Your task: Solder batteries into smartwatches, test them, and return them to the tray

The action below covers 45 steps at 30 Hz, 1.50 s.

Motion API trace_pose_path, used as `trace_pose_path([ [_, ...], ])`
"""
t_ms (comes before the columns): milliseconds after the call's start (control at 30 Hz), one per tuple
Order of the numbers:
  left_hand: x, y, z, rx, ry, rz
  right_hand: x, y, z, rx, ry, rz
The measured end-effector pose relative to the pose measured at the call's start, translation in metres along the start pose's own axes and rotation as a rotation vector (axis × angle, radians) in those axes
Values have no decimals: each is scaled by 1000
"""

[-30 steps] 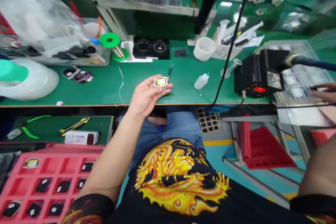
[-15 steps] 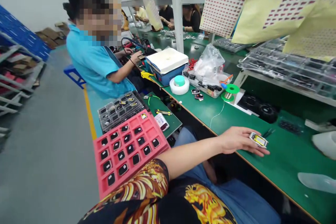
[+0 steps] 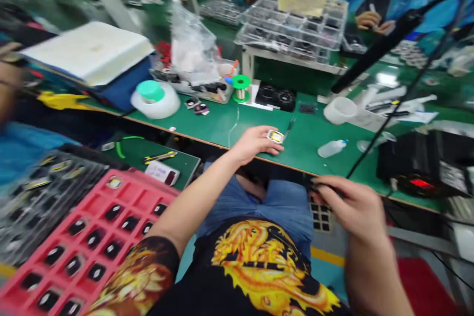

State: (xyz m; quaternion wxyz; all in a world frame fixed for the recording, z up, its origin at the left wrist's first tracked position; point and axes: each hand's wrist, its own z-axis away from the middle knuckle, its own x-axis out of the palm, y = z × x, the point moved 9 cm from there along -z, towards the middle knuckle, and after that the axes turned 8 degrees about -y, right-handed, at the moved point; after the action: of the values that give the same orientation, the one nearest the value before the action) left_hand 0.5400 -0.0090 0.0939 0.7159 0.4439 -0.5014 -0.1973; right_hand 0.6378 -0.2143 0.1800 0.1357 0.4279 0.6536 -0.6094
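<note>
My left hand [image 3: 254,145] is over the front edge of the green bench [image 3: 211,126], its fingers closed around a small watch case [image 3: 276,137]. The case is pale-rimmed and rounded-rectangular, with yellow and white inside. Thin dark wires [image 3: 291,126] show just beyond it. To the right, my right hand [image 3: 355,202] is raised near the bench edge and blurred. Its fingertips are pinched together around something dark that I cannot make out. A thin black cable [image 3: 374,136] passes just above this hand.
At left a pink tray [image 3: 83,202] holds several black watch pieces, beside a clear compartment box [image 3: 22,207]. On the bench are a solder spool [image 3: 241,90], a tape roll [image 3: 155,101], a small bottle [image 3: 332,148] and a black device [image 3: 407,158] with a red display. A black tube [image 3: 377,52] hangs at right.
My view has swung to the right, bringing my right hand, the black device and the hanging tube into sight. The watch case is still in my left hand.
</note>
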Motion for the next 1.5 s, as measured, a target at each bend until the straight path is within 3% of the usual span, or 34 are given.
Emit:
trace_pose_path([
  [67,-2,0,3,1,-19,-31,7,4,-13,7,24,-36],
  [200,0,2,8,41,-6,-80,29,11,-71,-71,221,-126],
  [300,2,2,9,53,0,-86,45,22,-92,-115,278,-155],
  [500,2,3,9,58,-7,-87,61,64,-90,91,232,-315],
  [733,1,0,7,54,6,-79,59,28,-89,-134,211,-38],
  [967,3,-6,2,41,18,-119,85,27,-96,-70,10,267],
  [1167,4,-5,1,58,-1,-106,91,20,-98,-124,-112,264],
  [1500,-1,-8,1,63,-33,-25,88,21,-96,-184,-109,215],
])
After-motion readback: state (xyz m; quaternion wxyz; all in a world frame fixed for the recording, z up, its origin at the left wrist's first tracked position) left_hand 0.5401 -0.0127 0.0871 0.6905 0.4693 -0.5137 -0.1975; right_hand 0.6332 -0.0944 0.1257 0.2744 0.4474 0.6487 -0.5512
